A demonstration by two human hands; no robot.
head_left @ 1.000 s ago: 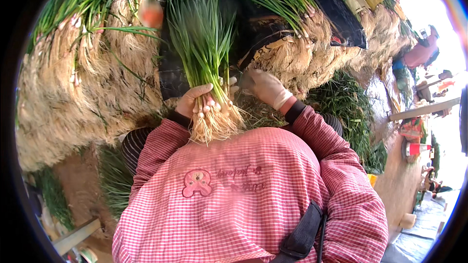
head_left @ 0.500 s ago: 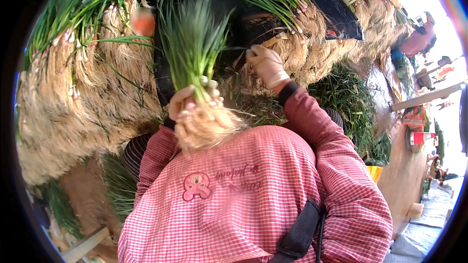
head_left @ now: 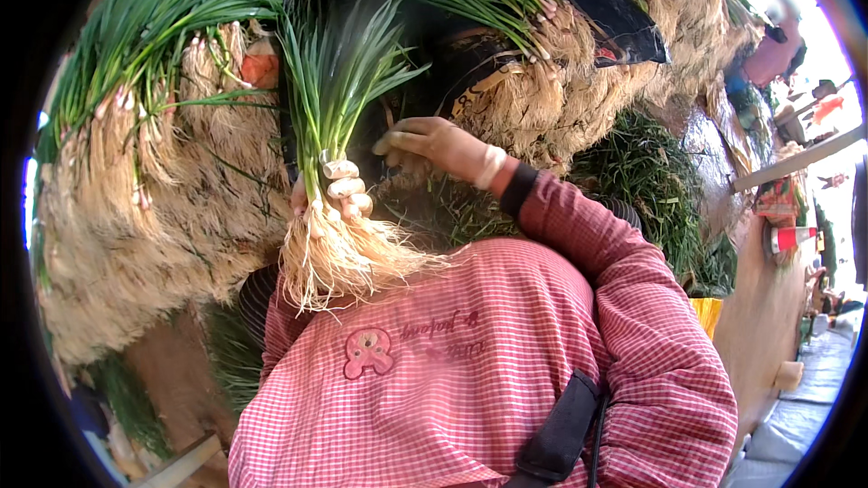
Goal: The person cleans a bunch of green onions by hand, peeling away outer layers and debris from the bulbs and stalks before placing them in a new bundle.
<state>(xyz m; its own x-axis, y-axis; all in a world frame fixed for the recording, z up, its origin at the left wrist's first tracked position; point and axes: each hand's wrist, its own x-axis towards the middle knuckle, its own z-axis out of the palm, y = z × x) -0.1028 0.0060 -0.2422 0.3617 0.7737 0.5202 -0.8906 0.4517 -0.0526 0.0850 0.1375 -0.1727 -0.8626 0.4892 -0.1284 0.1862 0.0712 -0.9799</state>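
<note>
My gloved left hand (head_left: 347,188) is wrapped round a bunch of spring onions (head_left: 312,122), just above its pale, stringy roots. The green leaves point up and away from me, and the roots hang over the front of the pink checked apron (head_left: 434,343). To the right of the bunch, my gloved right hand (head_left: 443,149) reaches left with its fingers stretched out and slightly blurred. Nothing shows in it, and a gap separates it from the stems. A white band circles that wrist.
A deep pile of rooted spring onions (head_left: 117,181) fills the left. More lie across black sheeting (head_left: 633,32) at the back right. Loose green leaves (head_left: 642,181) heap beside my right arm. Farther right are a red-and-white cone (head_left: 788,238) and a person (head_left: 775,50).
The bunch has moved slightly left and now stands steadier, its roots spread. My right hand has come down and left, closer to the stems, with its fingers straightened.
</note>
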